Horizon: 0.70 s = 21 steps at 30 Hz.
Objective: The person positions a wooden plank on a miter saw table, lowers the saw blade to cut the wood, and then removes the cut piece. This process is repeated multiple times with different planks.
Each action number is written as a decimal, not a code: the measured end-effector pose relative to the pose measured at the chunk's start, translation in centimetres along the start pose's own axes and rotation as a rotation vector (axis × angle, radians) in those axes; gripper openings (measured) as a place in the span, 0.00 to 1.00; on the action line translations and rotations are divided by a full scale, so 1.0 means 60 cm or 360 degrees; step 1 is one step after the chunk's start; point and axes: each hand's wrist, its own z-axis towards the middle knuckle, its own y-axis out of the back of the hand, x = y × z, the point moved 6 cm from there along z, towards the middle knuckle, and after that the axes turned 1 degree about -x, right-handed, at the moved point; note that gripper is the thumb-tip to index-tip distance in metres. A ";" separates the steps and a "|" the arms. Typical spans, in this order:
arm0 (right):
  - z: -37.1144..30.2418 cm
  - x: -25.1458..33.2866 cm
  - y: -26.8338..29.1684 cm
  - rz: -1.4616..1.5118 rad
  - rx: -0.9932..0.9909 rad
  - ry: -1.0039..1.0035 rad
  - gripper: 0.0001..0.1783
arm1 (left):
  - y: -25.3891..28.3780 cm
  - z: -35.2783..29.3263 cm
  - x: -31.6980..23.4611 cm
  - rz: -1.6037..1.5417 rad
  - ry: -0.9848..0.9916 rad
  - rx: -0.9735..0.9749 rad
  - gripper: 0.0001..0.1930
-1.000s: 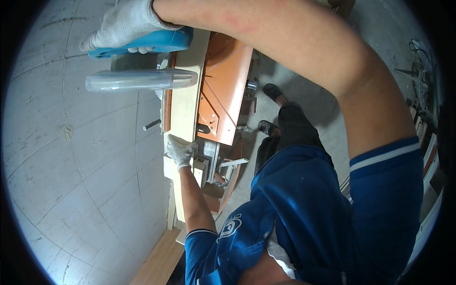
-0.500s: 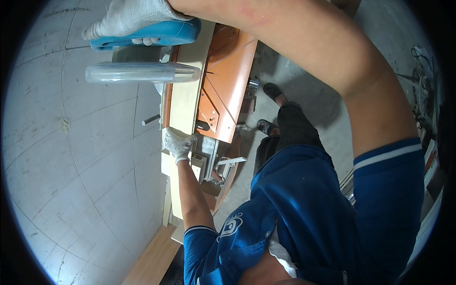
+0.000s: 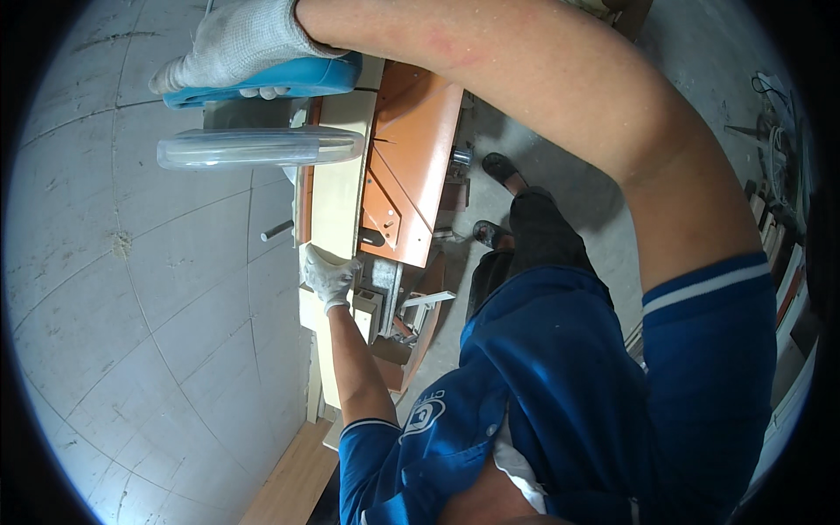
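My right hand (image 3: pixel 241 48), in a grey-white knit glove, is wrapped round the teal handle (image 3: pixel 271 77) of a mitre saw. Below the handle in the picture is the saw's clear blade guard (image 3: pixel 254 147), which reaches over a long pale board (image 3: pixel 337 197). The blade itself I cannot make out. That board lies along the orange saw table (image 3: pixel 407 175), against its back edge. Lower down, my gloved left hand (image 3: pixel 328 276) grips the same board just past the table's end, its thumb and fingers closed over the edges.
A grey wall (image 3: pixel 114 297) with cracked lines runs along the left. A short metal rod (image 3: pixel 276 231) sticks out behind the saw. Beside my left forearm stands an open wooden box (image 3: pixel 407 350) with offcuts. Long strips (image 3: pixel 779 236) and cables lie at the far right.
The whole view has shifted slightly, so the saw and board sit a little lower in the picture. Both hands keep their holds, and the board shows no clear movement.
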 end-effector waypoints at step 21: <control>0.002 -0.009 0.003 -0.0046 -0.0042 0.0020 0.37 | 0.001 -0.005 0.001 -0.0002 0.0123 0.0165 0.50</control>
